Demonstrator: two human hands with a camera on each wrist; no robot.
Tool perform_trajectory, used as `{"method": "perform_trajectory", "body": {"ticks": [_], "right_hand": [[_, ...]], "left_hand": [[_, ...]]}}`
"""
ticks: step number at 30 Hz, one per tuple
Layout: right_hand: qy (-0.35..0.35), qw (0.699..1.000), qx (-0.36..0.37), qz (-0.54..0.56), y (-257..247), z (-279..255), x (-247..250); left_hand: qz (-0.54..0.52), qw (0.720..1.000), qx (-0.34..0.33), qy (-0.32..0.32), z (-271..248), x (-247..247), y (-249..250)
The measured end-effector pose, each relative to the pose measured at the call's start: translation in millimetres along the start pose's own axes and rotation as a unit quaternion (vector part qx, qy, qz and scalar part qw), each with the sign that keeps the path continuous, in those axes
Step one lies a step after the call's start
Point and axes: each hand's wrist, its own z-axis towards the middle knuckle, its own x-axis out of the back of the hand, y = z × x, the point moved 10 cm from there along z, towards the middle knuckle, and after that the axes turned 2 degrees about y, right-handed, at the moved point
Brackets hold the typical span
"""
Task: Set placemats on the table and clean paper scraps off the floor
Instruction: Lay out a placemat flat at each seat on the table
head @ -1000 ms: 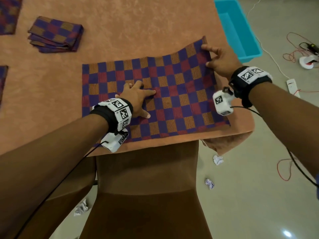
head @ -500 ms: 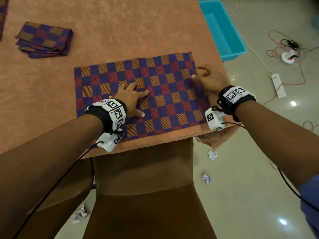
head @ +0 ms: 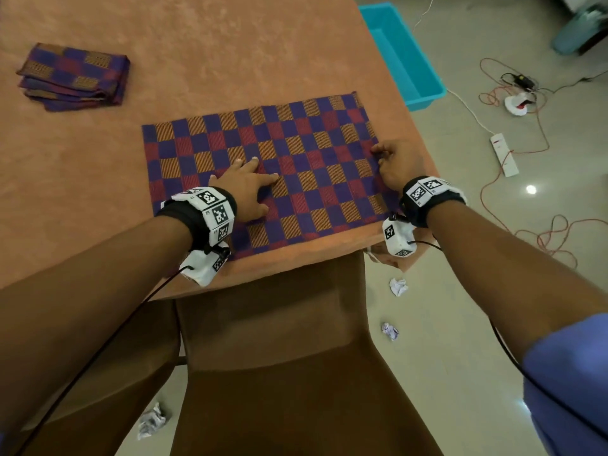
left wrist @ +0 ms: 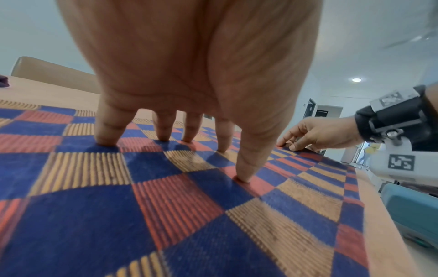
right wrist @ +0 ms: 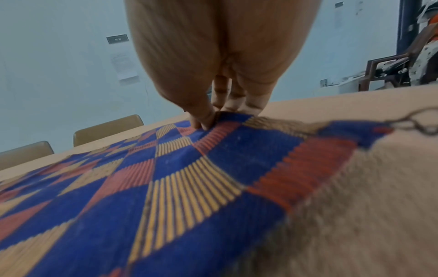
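Placemat (head: 296,166): 1 rectangular woven cloth, checkered in blue, red and orange-striped squares, ribbed weave visible in both wrist views. Lies spread flat on the table (head: 230,54), near its front edge. Long axis runs left to right across the person's front, tilted so the right end sits farther away than the left. Right short edge lies just beside the table's right edge; near long edge runs close to the table's front edge.

Left hand (head: 245,187): palm down on the placemat's left-centre, fingers (left wrist: 108,129) straight and spread, tips and thumb pressing the cloth.

Right hand (head: 398,164): at the placemat's right short edge, thumb and fingertips (right wrist: 203,120) pinching a small raised fold of cloth.

Table: covered in orange-tan cloth with a soft, mottled nap; broad bare surface beyond and left of the placemat.

Folded placemats (head: 74,77): 1 stack, same check pattern, far left on the table, well apart from the spread one.

Chair (head: 279,324): brown, smooth back, pushed against the table's front edge directly below the placemat.

Paper scraps: 3 crumpled white pieces on the glossy grey floor, 2 right of the chair (head: 398,286) (head: 390,331), 1 left of it (head: 151,421).

Blue bin (head: 424,93): rectangular plastic tub on the floor, beside the table's right edge.

Power strip (head: 504,154): white, on the floor to the right, among red and white cables.
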Motion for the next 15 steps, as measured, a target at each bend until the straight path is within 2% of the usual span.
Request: {"method": "perform_trajectory", "body": {"ticks": [4,7,11,15], "right_hand": [[-0.013,0.998,0.044,-0.041,-0.8,-14.5,3.8],[-0.035,0.993,0.082,-0.076,9.9,-24.3,9.4],[-0.057,0.979,0.17,-0.091,30.3,-34.0,17.2],[-0.067,0.972,0.223,-0.038,54.2,-47.8,26.2]], "left_hand": [[-0.002,1.0,0.01,0.003,-2.4,3.5,5.2],[0.002,0.999,0.026,0.032,-5.9,10.0,21.8],[-0.004,0.998,0.035,0.057,-9.3,5.1,68.1],[-0.029,0.994,0.084,0.062,-11.2,-15.7,132.4]]}}
